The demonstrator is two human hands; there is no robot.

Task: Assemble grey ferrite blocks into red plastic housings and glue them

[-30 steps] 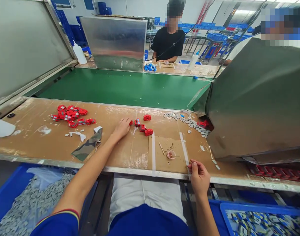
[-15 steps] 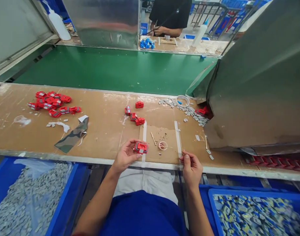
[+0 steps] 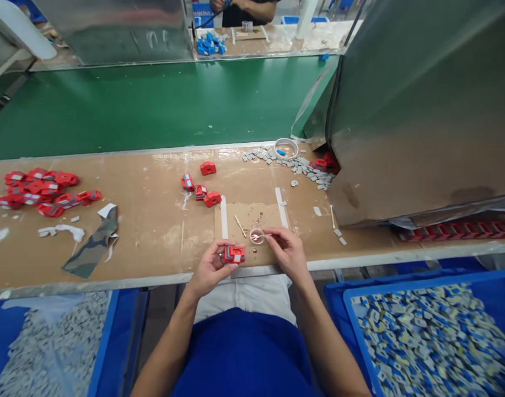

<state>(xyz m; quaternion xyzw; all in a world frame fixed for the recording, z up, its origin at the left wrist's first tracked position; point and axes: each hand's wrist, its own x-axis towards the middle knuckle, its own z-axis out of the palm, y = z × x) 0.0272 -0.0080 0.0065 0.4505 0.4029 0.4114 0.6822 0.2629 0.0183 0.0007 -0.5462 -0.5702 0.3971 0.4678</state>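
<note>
My left hand [image 3: 211,267] is closed around a red and grey plastic toy-car part [image 3: 235,254], its recessed side facing up. Over a small round cup [image 3: 256,237], my right hand [image 3: 288,252] pinches the end of a thin pale stick [image 3: 261,236]; the stick's other end is inside the cup. Left of the cup, a second stick [image 3: 240,226] lies on the cardboard pad [image 3: 271,214], with dark specks near it. Several matching red parts [image 3: 211,198] lie farther up the table.
A pile of red parts [image 3: 41,190] and a camouflage cloth strip [image 3: 93,245] lie at left. Grey chips and a tape roll [image 3: 286,149] are near the metal housing [image 3: 422,110]. Bins of grey pieces [image 3: 58,342] and blue-grey pieces [image 3: 434,336] flank me. A green conveyor [image 3: 153,107] runs behind.
My right hand has moved left from beside the right tape strip to the cup, and now pinches the stick there. My left hand still holds the red part. The camera view has shifted.
</note>
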